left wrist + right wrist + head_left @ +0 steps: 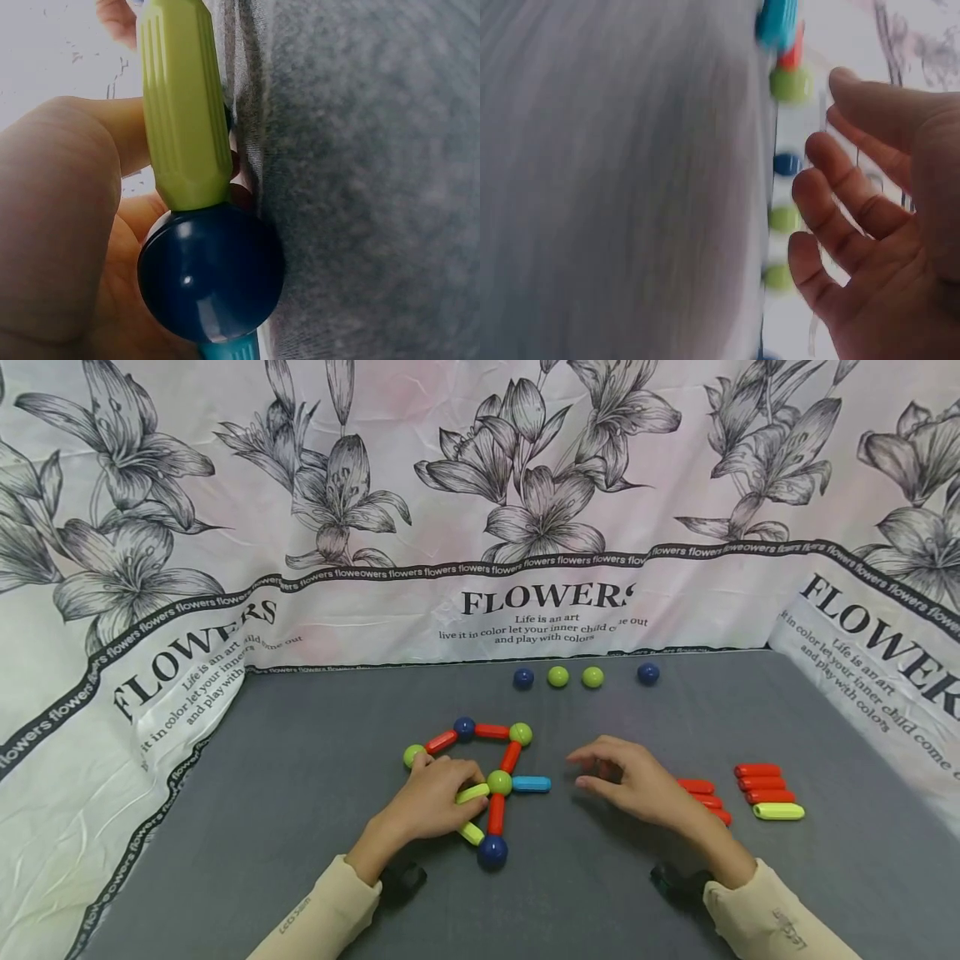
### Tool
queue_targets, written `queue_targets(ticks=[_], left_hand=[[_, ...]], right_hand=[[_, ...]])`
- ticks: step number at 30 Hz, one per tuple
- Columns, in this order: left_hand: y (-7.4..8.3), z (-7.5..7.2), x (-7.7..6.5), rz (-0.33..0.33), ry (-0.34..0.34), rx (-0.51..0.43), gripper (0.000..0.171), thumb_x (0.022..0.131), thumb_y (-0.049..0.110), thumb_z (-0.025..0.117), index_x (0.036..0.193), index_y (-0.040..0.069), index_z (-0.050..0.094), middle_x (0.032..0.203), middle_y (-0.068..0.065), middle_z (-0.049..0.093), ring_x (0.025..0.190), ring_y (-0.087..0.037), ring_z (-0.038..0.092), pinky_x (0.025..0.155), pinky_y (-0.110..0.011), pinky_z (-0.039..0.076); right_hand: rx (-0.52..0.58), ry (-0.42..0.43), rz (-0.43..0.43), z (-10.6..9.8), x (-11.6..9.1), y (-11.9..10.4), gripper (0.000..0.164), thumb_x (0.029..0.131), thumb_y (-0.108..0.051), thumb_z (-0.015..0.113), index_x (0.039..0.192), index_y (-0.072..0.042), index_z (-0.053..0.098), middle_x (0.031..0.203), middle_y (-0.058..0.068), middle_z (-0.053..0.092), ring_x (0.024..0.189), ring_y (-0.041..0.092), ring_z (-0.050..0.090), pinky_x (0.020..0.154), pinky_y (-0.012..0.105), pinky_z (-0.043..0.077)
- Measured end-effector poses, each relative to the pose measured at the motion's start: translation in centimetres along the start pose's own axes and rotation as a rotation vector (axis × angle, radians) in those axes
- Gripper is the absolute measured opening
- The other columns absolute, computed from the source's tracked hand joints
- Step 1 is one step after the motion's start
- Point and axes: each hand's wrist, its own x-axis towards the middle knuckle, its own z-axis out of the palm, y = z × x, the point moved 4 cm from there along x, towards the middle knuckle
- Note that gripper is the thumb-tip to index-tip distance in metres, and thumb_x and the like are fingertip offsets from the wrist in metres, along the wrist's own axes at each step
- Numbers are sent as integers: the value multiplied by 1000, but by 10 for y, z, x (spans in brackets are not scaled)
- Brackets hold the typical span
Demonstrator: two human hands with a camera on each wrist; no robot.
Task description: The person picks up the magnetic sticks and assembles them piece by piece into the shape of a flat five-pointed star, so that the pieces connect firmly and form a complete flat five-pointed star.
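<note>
Head view: I see the blue rod [532,784] crosswise, just left of the right hand [630,778].
Right fingers [597,750]: relaxed, empty.
Left hand [437,797]: pinching a yellow rod [472,793].

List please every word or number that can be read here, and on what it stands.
"FLOWERS": printed cloth, three times, partly folded or cut.
"Life is an art": same cloth.
"live it in color let your inner child": same cloth; fold breaks the rest.
"and play with colors": same cloth.
"flowers", repeated: black band.
Left sleeve and right sleeve: lettering too small to read surely.
Wrist views: nothing readable.
</note>
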Motion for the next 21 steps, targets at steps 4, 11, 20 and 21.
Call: queue_targets(ticks=[4,11,20,21], left_hand=[[0,0,0,-4,-2,0,12,95,27,69,103,19,72,91,10,70,82,-10,54,94,-48,29],[-1,1,2,0,-7,13,12,95,29,69,103,20,71,89,12,69,80,-8,52,93,-47,28],[-2,2,2,-4,-11,18,12,95,29,69,103,21,72,90,13,69,81,-8,52,93,-47,29],[-2,2,2,-3,-12,19,12,95,29,69,103,21,72,90,13,69,81,-8,53,93,-47,29]], right_hand=[[-67,63,-44,-25,-18,11,29,86,-4,79,114,-10,75,99,2,71,82,7,56,71,26,49],[-238,115,4,-67,-52,31,34,80,-3,83,111,-15,77,102,-4,72,93,4,55,79,28,31],[-353,104,60,-88,-76,55,33,78,-12,86,106,-27,79,102,-9,71,89,3,49,71,28,20],[-356,99,66,-88,-76,56,32,78,-13,87,105,-28,79,101,-10,71,89,3,49,72,28,20]])
